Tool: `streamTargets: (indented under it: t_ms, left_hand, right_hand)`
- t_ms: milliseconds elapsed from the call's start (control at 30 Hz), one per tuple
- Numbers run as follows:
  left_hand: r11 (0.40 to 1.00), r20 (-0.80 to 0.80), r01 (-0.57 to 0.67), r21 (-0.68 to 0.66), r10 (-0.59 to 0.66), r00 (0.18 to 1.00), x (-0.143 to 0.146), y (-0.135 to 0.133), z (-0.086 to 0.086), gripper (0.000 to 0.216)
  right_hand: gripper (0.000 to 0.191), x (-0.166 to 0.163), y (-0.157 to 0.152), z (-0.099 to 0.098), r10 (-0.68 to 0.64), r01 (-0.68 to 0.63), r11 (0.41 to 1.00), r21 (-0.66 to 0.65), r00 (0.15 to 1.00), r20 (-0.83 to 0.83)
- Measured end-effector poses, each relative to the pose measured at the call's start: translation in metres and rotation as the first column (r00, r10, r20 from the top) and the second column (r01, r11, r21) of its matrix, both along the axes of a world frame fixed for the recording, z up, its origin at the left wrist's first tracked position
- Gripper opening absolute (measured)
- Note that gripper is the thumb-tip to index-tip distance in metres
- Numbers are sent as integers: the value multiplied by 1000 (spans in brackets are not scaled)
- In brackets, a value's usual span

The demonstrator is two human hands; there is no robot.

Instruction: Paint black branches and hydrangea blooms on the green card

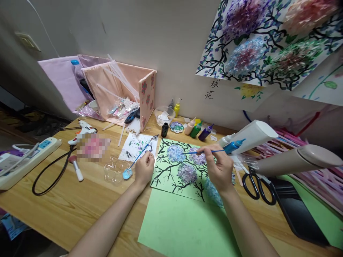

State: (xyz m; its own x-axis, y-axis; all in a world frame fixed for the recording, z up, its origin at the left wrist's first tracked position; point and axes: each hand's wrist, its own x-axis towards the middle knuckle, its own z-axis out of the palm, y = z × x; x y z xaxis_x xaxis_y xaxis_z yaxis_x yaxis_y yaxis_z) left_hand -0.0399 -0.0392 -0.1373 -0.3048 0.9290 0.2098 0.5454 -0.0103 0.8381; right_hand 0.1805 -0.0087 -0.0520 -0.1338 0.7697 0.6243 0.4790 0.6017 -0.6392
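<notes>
My right hand (220,167) pinches a thin blue paintbrush (199,152) that points left. Its tip is over or on the blue flower cluster (175,153) on a pale green sheet with black painted branches (163,178); I cannot tell if it touches. Purple flower clusters (187,173) stand out beside it, and another blue one is partly under my right wrist. Curled into a fist, my left hand (145,167) rests at the sheet's left edge, with nothing visible in it. Just left of it lies a second blue brush (139,154) with a light blue blob (127,174) at its lower end.
Paint bottles (197,129), a black jar (164,130) and a palette (177,127) line the back. Left are a paint-spotted paper (131,148), a clear tray (114,170), a glue gun (85,129) and a pink box (147,96). Scissors (258,187) lie right.
</notes>
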Motion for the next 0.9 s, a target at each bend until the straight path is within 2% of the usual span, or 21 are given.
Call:
streamTargets:
  t_ms: [167,300,400,533,633,767,900]
  left_hand:
    - [999,-10,-10,34,11,1000,0,0,3,25]
    - [996,-30,-33,86,36,999,-1,7,13,25]
    - [991,-74,-42,128,52,996,-1,22,27,25]
    - [984,-89,-42,172,57,994,1,55,43,26]
    - [987,-147,-12,160,36,988,2,78,40,36]
    - [993,-238,24,116,4,971,3,102,26,54]
    - [997,-246,21,73,-3,969,3,118,18,55]
  right_hand:
    - [20,27,7,17,-39,34,994,102,998,43]
    - [22,49,10,28,-126,128,985,119,992,-17]
    - [21,66,9,39,-160,167,979,116,985,-62]
    - [17,87,7,55,-224,227,961,160,974,-35]
    - [13,101,5,64,-277,281,942,183,960,-52]
    - [9,113,2,69,-299,304,936,177,953,-59]
    - [9,120,-1,72,-310,314,933,176,949,-52]
